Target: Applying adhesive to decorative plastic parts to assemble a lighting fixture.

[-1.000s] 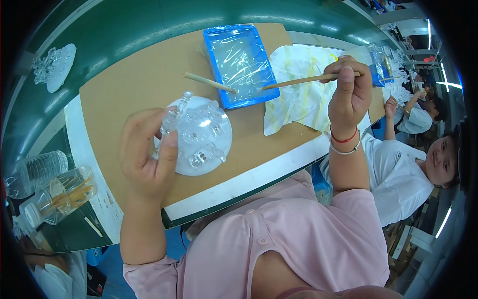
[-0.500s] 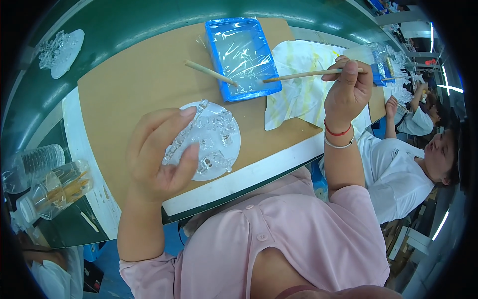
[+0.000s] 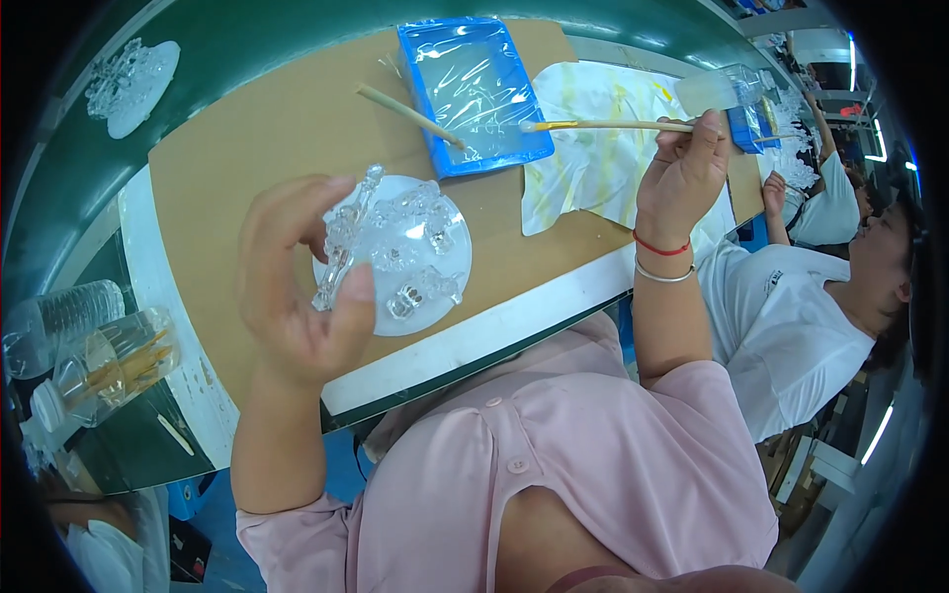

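My left hand, partly blurred, is curled above the left side of a white round plate. Between its thumb and fingers it grips a long, clear, knobbly plastic-looking piece. Several similar clear pieces lie on the plate. Farther right, my right hand pinches a thin paintbrush near the end of its handle. Its bristles reach over the right side of a blue tray lined with clear film, which seems to hold liquid. Whether the bristles touch the contents, I cannot tell.
A pale stick leans on the tray's left rim. A stained white cloth lies right of the tray. Another white plate of clear pieces sits far left, above plastic bottles. A person in white sits at my right.
My left hand has lifted slightly left with the clear piece. The right hand has shifted toward the end of the brush handle, and the brush lies more level. The whole view has shifted a little.
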Available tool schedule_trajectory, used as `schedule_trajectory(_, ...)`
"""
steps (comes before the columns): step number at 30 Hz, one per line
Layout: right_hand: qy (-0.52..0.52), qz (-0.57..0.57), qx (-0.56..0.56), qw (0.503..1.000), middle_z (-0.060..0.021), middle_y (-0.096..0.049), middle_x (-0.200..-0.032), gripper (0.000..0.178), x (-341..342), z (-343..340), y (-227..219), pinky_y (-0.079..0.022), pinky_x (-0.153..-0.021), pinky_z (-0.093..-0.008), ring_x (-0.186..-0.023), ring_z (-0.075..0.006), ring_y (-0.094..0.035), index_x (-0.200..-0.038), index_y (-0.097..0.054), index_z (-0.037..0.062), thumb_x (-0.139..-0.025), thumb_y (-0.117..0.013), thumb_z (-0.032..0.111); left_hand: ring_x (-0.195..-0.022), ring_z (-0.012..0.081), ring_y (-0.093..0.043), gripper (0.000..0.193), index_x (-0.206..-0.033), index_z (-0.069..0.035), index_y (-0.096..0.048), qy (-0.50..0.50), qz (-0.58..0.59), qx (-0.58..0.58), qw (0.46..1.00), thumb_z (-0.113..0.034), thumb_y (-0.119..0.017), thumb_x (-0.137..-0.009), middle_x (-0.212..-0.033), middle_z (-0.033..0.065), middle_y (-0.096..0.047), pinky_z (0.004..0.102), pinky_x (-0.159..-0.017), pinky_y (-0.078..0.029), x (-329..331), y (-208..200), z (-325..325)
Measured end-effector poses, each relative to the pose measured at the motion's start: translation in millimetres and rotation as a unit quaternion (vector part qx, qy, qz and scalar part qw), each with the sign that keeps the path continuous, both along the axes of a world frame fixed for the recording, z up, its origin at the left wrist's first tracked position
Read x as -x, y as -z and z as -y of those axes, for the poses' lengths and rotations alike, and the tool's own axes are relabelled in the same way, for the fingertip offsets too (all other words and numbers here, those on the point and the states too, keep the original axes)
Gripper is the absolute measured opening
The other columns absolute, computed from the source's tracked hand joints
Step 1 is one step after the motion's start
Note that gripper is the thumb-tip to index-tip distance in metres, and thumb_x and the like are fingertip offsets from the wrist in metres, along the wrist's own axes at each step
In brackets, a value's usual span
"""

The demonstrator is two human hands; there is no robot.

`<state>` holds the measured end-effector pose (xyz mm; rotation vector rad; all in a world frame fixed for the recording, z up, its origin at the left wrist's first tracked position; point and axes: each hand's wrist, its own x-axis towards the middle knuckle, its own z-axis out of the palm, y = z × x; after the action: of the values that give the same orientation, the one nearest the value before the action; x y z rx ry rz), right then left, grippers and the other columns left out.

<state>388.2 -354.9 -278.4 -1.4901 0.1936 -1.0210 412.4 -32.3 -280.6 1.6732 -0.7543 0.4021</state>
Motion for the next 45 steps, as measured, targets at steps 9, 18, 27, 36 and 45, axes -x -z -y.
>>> schedule_trajectory(9,-0.172,0.068,-0.092,0.978,-0.0012,-0.05,-0.057,0.029,33.9,-10.1,-19.6,-0.038,-0.087,-0.0372,-0.058,-0.0122,-0.047,-0.082,-0.056,0.0087,-0.099,-0.043,0.028,-0.07,0.0156,-0.052,0.027,-0.1,0.0,-0.064,0.013,-0.012,-0.015,1.0,-0.015,-0.064,-0.078,-0.091,0.0114,-0.061,0.0254,-0.062,-0.042,-7.3,6.7,-5.9)
schedule_trajectory(18,-0.236,0.007,0.316,0.919,-0.0048,-0.058,-0.062,0.026,68.4,-46.6,-26.9,-0.036,-0.081,-0.0415,-0.056,-0.0137,-0.046,-0.09,-0.044,0.0084,-0.097,-0.047,0.033,-0.077,0.0184,-0.054,0.039,-0.105,0.005,-0.061,0.048,-0.031,0.033,0.998,-0.031,-0.052,-0.09,-0.097,0.0149,-0.062,0.0283,-0.069,-0.043,-10.4,11.8,-2.0)
schedule_trajectory(27,-0.318,0.012,0.477,0.819,-0.0012,-0.059,-0.063,0.035,54.5,-64.7,-27.0,-0.038,-0.071,-0.0403,-0.058,-0.0169,-0.046,-0.075,-0.042,0.0089,-0.093,-0.051,0.038,-0.076,0.0189,-0.056,0.057,-0.104,0.006,-0.059,-0.008,-0.059,0.004,0.998,-0.047,-0.039,-0.095,-0.098,0.017,-0.061,0.0284,-0.07,-0.045,-4.4,14.4,-7.2)
schedule_trajectory(36,-0.326,0.008,0.471,0.819,-0.0022,-0.06,-0.06,0.031,42.4,-74.4,-30.9,-0.038,-0.068,-0.0404,-0.053,-0.0146,-0.045,-0.09,-0.042,0.0082,-0.097,-0.045,0.038,-0.094,0.0278,-0.059,0.064,-0.108,0.01,-0.056,0.001,-0.114,-0.048,0.992,-0.049,-0.037,-0.094,-0.102,0.0233,-0.058,0.0324,-0.082,-0.046,-0.3,8.2,-14.9)
schedule_trajectory(45,-0.317,0.024,0.518,0.794,-0.0056,-0.061,-0.062,0.031,27.8,-86.6,-37.8,-0.039,-0.068,-0.0409,-0.056,-0.0171,-0.047,-0.091,-0.042,0.0066,-0.096,-0.047,0.037,-0.076,0.02,-0.058,0.04,-0.101,0.003,-0.062,0.037,-0.046,0.016,0.998,-0.034,-0.057,-0.088,-0.093,0.016,-0.062,0.0288,-0.068,-0.047,-8.4,13.9,-7.9)
